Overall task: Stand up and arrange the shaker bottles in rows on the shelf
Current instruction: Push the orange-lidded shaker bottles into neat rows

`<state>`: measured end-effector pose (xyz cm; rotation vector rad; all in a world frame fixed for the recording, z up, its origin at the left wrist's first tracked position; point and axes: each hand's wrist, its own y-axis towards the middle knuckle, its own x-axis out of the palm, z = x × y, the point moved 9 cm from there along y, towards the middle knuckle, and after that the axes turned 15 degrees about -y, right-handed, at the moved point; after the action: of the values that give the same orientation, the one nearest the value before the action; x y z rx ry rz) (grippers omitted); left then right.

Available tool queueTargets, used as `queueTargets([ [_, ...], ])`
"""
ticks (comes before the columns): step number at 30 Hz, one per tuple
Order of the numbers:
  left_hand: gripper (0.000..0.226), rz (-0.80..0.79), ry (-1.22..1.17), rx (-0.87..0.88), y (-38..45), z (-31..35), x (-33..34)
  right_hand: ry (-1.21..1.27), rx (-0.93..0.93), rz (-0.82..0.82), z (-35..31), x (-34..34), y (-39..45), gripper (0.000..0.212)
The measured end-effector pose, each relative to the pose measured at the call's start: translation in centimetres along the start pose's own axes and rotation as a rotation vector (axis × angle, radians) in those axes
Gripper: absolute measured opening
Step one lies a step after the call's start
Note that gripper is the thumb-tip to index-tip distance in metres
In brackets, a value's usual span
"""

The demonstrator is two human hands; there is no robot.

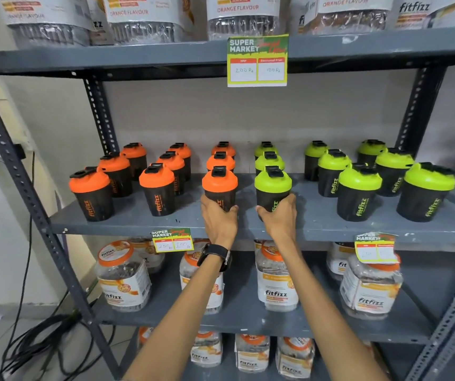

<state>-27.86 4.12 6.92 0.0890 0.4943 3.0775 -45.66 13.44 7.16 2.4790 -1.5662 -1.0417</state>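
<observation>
The bottles stand on the middle shelf (317, 224) of a grey metal rack. All of them are upright. They are black with the word fitfizz on the side. The ones on the left side have orange lids and the ones on the right side have green lids. They stand in rows that go from the front of the shelf to the back.

The left hand (218, 219) is wrapped around the bottom of the orange bottle (220, 188) at the front of the middle orange row. The right hand (280, 217) is wrapped around the bottom of the green bottle (273, 189) just beside it, at the front of the first green row. Both bottles sit on the shelf, near its front edge. Two more bottles stand behind each one.

The left wrist wears a black watch (216, 255).

A price tag (257, 61) hangs from the shelf above. Another tag (171, 240) hangs from the front edge of the middle shelf, left of the arms. Clear jars (123, 276) with orange lids stand on the shelf below. Black cables (28, 339) lie on the floor to the left of the rack.
</observation>
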Motion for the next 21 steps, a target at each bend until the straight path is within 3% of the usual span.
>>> queueTargets([
  [13,0.07,-0.028,0.024,0.001,0.2,-0.6,0.4,0.016,0.023,-0.061,0.8,-0.1,0.5,0.073],
  [18,0.107,-0.074,0.027,-0.02,-0.1,-1.0,0.5,0.039,0.001,-0.063,1.2,-0.4,-1.5,0.107],
  [21,0.116,-0.08,0.062,0.018,-1.1,-1.5,-0.9,0.11,-0.077,0.133,1.9,-2.1,-4.7,0.085],
])
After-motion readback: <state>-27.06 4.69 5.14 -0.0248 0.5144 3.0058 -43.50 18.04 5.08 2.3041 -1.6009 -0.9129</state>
